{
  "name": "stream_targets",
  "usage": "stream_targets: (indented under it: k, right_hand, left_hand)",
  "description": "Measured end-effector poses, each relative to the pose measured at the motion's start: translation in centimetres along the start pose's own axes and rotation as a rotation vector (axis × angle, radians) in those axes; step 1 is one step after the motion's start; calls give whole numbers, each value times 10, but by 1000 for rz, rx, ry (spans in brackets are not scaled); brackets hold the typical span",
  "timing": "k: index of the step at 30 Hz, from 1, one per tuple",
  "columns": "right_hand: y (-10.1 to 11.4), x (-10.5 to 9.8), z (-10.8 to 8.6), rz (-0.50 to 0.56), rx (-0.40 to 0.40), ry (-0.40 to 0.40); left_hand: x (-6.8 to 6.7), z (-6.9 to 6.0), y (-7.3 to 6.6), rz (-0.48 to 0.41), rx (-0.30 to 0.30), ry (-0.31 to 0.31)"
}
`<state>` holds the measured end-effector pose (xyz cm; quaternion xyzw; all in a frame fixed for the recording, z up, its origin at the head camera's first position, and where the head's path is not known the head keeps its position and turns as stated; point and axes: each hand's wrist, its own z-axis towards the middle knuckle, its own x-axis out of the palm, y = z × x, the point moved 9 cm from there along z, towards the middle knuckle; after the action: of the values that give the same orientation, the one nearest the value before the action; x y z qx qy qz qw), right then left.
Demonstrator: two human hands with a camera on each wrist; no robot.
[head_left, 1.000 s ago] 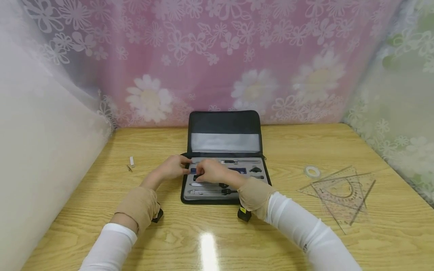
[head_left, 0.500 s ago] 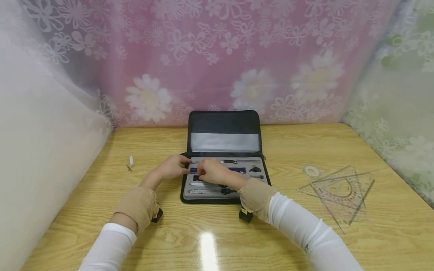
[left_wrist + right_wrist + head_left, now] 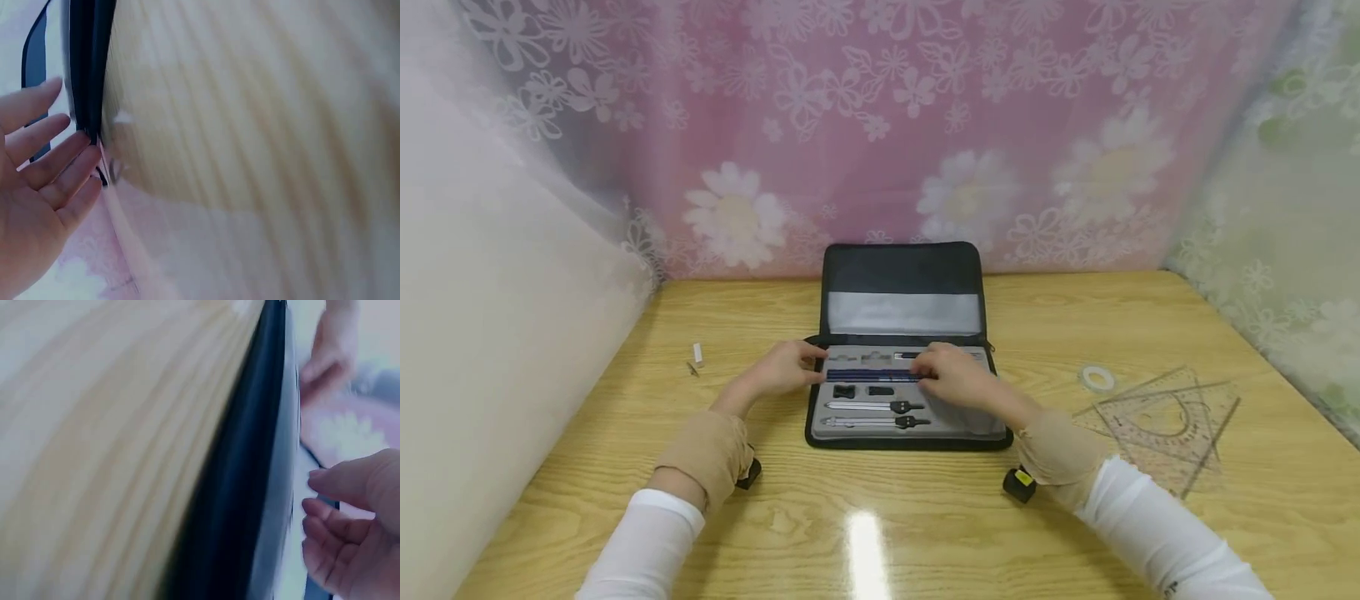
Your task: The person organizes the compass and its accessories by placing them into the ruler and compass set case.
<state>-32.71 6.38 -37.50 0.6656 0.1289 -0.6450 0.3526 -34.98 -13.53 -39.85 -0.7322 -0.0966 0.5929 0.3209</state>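
Note:
An open black zip case (image 3: 910,445) lies on the table, its grey foam tray holding dark blue pencils (image 3: 857,375), two silver compasses (image 3: 861,407), a small black sharpener-like piece (image 3: 844,391) and another small dark piece (image 3: 881,391). At the case's left edge, my left hand (image 3: 782,367) rests with fingers extended; the left wrist view shows its fingertips (image 3: 92,153) against the black side. My right hand (image 3: 957,375) is over the pencils' right end, fingers bent. Thumb and fingers stand apart in the right wrist view, with nothing visible between them. This hand hides part of the tray.
A white eraser-like block (image 3: 697,354) and a small metal piece (image 3: 692,368) lie at the left. To the right are a roll of tape (image 3: 1097,378) and overlapping clear set squares (image 3: 1165,417). A floral curtain (image 3: 880,150) hangs behind the table.
My right hand has moved right, from the pencils' left end to their right end, uncovering the small dark pieces and compasses. The left hand stays at the case's left edge.

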Motion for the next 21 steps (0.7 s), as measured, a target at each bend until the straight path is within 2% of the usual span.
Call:
stream_targets:
  k: [2, 5, 9, 12, 13, 15, 17, 21]
  right_hand:
    - [-22, -8, -12, -44, 72, -18]
    - [-51, -18, -29, -73, 167, -16]
    - [-76, -23, -47, -51, 247, 20]
    - [-84, -23, -55, 1, 266, 42]
    - [-86, -23, -57, 26, 271, 46]
    - [-88, -22, -60, 75, 284, 56]
    - [-91, -20, -62, 111, 305, 66]
    - [-96, -16, -66, 144, 337, 81]
  left_hand:
    - [-7, -1, 4, 7, 10, -26]
    - [-30, -6, 17, 65, -24, -129]
    - [-74, -21, 45, 218, -195, -348]
    - [-99, -34, 67, 388, -349, -433]
    - [-104, -38, 74, 437, -397, -433]
    - [-109, -42, 88, 516, -485, -392]
    - [-108, -46, 99, 548, -554, -337]
    - [-102, -49, 110, 543, -613, -277]
